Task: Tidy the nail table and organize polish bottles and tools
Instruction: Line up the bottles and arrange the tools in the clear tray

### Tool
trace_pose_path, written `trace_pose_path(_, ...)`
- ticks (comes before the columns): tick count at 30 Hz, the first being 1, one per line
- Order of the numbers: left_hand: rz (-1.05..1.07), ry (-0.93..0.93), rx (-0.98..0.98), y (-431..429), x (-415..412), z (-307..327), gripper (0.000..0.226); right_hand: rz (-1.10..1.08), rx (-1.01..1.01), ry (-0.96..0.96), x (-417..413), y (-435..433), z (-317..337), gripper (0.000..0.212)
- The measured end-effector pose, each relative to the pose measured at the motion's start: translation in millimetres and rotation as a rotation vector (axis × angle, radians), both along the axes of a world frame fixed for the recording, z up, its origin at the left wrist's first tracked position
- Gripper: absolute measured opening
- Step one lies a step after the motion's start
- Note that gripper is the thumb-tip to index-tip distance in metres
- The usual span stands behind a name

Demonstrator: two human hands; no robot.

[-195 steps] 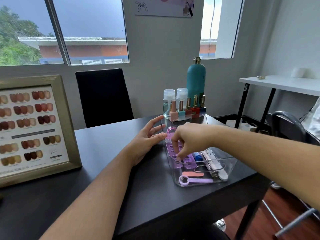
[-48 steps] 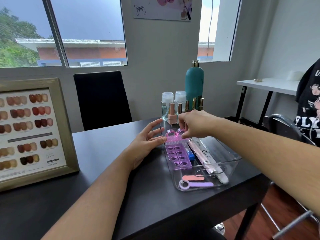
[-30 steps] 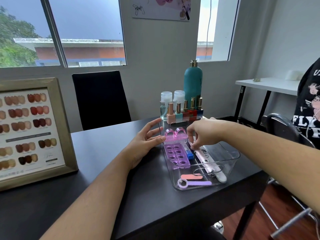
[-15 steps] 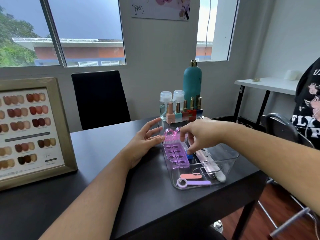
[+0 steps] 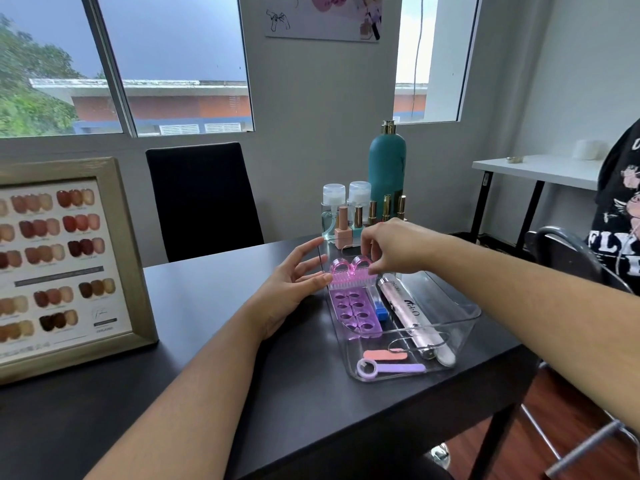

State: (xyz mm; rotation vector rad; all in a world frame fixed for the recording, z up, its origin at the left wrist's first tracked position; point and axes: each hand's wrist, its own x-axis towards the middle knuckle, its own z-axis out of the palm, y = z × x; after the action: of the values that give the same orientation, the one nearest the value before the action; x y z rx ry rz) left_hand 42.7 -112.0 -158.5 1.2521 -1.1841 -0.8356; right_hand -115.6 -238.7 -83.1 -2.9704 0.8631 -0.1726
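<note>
On black table [image 5: 207, 341], right grip [image 5: 398, 251] pinches pink brush [image 5: 349, 277] lying crosswise in clear tray [image 5: 460, 327]; left grip [image 5: 287, 292] spread against tray.

Logged shift of right hand [image 5: 394, 249] from over blue bit [image 5: 381, 311] up to far end of clear tray [image 5: 446, 299], now curled at right end of pink brush [image 5: 349, 277]. Against the oldest view, found pink pen-shaped tool [image 5: 410, 310] lying straighter, reaching farther up the tray.

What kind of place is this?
Probably a nail salon: a framed chart of nail colour samples, a row of polish bottles, and a clear tray holding files and toe separators.
</note>
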Motion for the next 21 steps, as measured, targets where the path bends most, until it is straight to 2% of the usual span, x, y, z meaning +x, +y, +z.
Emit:
trace_pose_path(16, -0.003, -0.006, 0.003, 2, -1, 1, 0.066, 0.033, -0.013, 0.014, 8, 1, -10, 0.03)
trace_pose_path(21, -0.006, 0.008, 0.0, 1, -2, 2, 0.067, 0.027, -0.056, -0.065, 0, 4, 1, 0.028)
